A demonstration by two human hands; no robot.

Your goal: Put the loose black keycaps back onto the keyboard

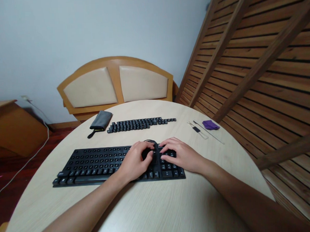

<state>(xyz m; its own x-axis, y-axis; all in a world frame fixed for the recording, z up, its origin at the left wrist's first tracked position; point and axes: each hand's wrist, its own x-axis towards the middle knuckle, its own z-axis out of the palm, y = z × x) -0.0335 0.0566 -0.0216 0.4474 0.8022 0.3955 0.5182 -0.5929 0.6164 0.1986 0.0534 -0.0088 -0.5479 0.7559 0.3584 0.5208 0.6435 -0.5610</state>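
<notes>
Reaching onto keyboard [100, 161], long axis stretching leftward: our left hand [134, 159] curled, can't tell if gripping; right hand [183, 154] loosely spread, nearer number pad [170, 173].

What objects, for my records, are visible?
Rectangular plastic keyboard: one, black, centre
Square plastic keycaps: many, black, behind keyboard
Flat fabric pouch: one, grey, beside keycaps
Wire tool: one, black/silver, right
Thin metal rod: one, grey, right
Folded cloth: one, purple, right
Round table: one, pale, centre
Arched headboard: one, tan/cream, back
Slatted wooden panel: one, brown, right
Wooden cabinet: one, brown, left
Cord: one, white, left
Left hand, right hand: two, bare, at keyboard
</notes>
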